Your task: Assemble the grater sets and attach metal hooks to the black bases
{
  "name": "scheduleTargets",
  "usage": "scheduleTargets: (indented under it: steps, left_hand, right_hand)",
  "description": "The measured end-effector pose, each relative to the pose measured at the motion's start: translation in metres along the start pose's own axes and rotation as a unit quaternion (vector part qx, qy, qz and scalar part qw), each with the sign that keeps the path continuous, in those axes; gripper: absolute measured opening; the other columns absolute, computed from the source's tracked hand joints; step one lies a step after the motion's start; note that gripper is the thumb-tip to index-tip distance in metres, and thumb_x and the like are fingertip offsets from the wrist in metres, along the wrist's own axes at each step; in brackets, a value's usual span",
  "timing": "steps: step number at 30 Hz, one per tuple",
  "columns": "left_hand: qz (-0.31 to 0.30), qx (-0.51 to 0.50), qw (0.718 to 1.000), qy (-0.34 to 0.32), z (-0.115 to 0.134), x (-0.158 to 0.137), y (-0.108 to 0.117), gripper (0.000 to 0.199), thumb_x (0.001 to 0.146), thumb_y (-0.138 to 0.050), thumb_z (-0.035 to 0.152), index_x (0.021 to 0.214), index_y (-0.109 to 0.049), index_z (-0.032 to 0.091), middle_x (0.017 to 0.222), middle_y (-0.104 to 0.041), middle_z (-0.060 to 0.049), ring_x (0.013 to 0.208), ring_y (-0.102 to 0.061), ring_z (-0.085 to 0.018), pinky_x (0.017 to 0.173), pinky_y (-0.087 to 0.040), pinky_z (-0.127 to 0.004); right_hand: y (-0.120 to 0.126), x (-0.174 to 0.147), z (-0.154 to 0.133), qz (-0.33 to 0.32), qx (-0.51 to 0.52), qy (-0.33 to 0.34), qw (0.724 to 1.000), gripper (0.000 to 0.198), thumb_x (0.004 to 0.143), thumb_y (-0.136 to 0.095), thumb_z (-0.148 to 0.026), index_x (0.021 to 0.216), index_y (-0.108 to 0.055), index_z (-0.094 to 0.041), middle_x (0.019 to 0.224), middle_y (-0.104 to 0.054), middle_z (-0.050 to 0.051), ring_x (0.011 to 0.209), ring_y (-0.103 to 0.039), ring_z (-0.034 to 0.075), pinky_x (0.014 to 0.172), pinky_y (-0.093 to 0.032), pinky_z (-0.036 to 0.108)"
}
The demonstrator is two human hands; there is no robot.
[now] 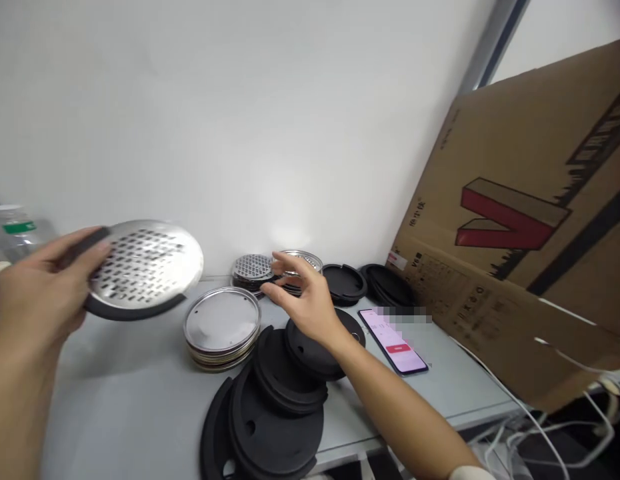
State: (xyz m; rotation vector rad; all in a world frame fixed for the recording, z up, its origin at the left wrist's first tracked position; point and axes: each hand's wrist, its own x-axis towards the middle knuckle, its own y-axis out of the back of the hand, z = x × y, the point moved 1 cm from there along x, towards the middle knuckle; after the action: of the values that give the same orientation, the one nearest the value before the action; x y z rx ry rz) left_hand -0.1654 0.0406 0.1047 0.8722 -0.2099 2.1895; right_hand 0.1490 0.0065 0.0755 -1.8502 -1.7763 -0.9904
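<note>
My left hand (pixel 50 287) grips a round metal grater disc (pixel 150 267) by its left side, where a black rim piece (pixel 135 311) curves along the lower edge. The disc is raised above the table and tilted toward me. My right hand (pixel 307 300) hovers with thumb and fingers apart, holding nothing. Just beyond its fingers stand a stack of perforated grater discs (pixel 253 267) and a second stack of shiny discs (pixel 311 259); whether a fingertip touches them I cannot tell. Between my hands sits a stack of plain metal discs (pixel 223 321).
Overlapping black round bases (pixel 277 423) lie near the front edge. More black rings (pixel 344 281) rest by the wall. A lit phone (pixel 397 343) lies at right, beside a large cardboard box (pixel 490 253). White cables (pixel 510 393) trail at right; a clear bottle (pixel 17 230) stands at far left.
</note>
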Motion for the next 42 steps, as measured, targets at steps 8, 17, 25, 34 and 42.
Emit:
scheduleTargets:
  steps: [8,17,25,34,42]
  left_hand:
    - [-0.254,-0.111,0.961,-0.013,0.102,-0.098,-0.096,0.032,0.079,-0.073,0.045,0.103,-0.073,0.023,0.102,-0.076,-0.003,0.096,-0.070,-0.022,0.082,-0.057,-0.029]
    - [-0.299,-0.133,0.944,0.036,0.080,-0.117,-0.102,0.039,0.083,-0.069,0.049,0.112,-0.070,0.023,0.096,-0.075,-0.002,0.078,-0.071,-0.019,0.070,-0.057,-0.026]
    - [-0.247,-0.167,0.954,0.006,0.090,-0.125,-0.099,0.040,0.084,-0.069,0.047,0.116,-0.070,0.022,0.110,-0.074,-0.005,0.090,-0.071,-0.021,0.081,-0.058,-0.029]
    - [-0.241,-0.131,0.962,0.013,0.090,-0.125,-0.088,0.039,0.085,-0.067,0.049,0.115,-0.071,0.025,0.091,-0.073,-0.001,0.063,-0.065,-0.014,0.055,-0.052,-0.021]
    - [-0.372,-0.051,0.927,-0.008,0.080,-0.120,-0.101,0.034,0.089,-0.059,0.048,0.111,-0.072,0.026,0.101,-0.075,-0.003,0.089,-0.070,-0.023,0.078,-0.054,-0.030]
  right_hand:
    - [0.032,-0.007,0.023,0.014,0.139,-0.189,0.972,0.067,0.057,-0.090,-0.032,0.117,-0.061,-0.023,0.110,-0.070,0.006,0.102,-0.066,0.026,0.090,-0.055,0.042]
    - [0.074,-0.001,0.042,0.016,0.235,-0.258,0.937,0.045,0.061,-0.088,-0.029,0.103,-0.075,-0.018,0.101,-0.075,0.007,0.091,-0.070,0.026,0.082,-0.056,0.039]
    - [0.082,-0.001,0.037,0.014,0.263,-0.234,0.936,0.048,0.061,-0.088,-0.029,0.105,-0.070,-0.020,0.094,-0.075,0.004,0.081,-0.070,0.020,0.075,-0.058,0.035]
    - [0.082,-0.001,0.036,-0.031,0.248,-0.252,0.935,0.037,0.068,-0.085,-0.029,0.101,-0.073,-0.017,0.092,-0.076,0.006,0.079,-0.071,0.020,0.075,-0.059,0.034]
    - [0.159,0.009,0.067,0.267,0.362,-0.150,0.880,0.013,0.075,-0.072,-0.024,0.084,-0.065,-0.020,0.084,-0.071,0.002,0.079,-0.068,0.016,0.071,-0.060,0.028]
